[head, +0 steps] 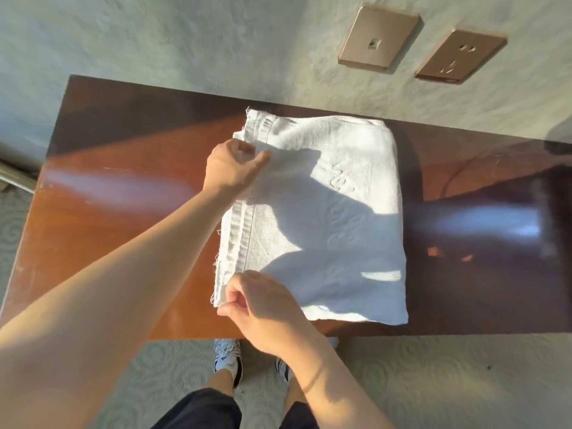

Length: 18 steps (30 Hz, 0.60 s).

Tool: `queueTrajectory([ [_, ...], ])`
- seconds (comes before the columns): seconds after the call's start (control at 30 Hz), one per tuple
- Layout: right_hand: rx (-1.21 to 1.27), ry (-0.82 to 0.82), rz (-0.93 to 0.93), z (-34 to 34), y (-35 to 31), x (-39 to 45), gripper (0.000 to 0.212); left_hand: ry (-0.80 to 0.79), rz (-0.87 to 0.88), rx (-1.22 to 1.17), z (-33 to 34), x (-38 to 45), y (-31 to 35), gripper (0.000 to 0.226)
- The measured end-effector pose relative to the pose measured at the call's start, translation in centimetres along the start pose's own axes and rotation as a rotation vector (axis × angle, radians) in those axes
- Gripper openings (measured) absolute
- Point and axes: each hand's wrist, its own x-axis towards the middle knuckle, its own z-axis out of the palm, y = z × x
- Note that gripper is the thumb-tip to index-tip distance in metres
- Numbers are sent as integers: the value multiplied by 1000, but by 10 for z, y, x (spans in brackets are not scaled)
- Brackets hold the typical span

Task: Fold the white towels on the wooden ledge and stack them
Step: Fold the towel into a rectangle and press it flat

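The left hand (230,167) pinches the far part of the hemmed left edge of a white, textured terry towel (334,218), thumb and fingers curled onto the cloth. The right hand (263,308) pinches the near left corner of that same edge, fingers curled round it. Both hands therefore grip one side of the towel, whose frayed hem shows more than one layer, so it already appears folded at least once.

The towel lies flat on the glossy reddish-brown wooden tabletop (123,218), roughly in its middle, its far edge close to the wall and its near edge close to the tabletop's front edge. Sunlight and the shadows of the arms fall across it.

By my reading, the step in hand is another fold of this towel: the gripped edge is ready to be carried over to the right edge. That move calls for lifting both corners together and keeping the layers aligned. No second towel or stack is in view.

Two bronze-coloured wall plates (422,46) sit on the pale wall above; patterned carpet (433,382) lies below.
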Motion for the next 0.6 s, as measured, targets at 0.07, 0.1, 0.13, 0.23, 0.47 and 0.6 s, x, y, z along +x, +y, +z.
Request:
queueTrajectory([
  [0.07,1,42,-29,1,1,-2,26,-6,24,89,5,13,8,31],
  [0.1,2,54,-38,1,2,-4,27,-2,50,140,6,17,12,30],
  [0.13,6,65,-43,2,3,-6,27,10,74,164,7,19,15,28],
  [0.23,1,84,-56,1,7,-7,26,101,106,39,7,23,14,16],
  [0.47,37,39,-17,-7,12,-5,30,80,-72,-88,8,14,8,41],
  [0.6,-21,491,-2,-39,51,-10,17,193,275,124,3,-34,-6,51],
])
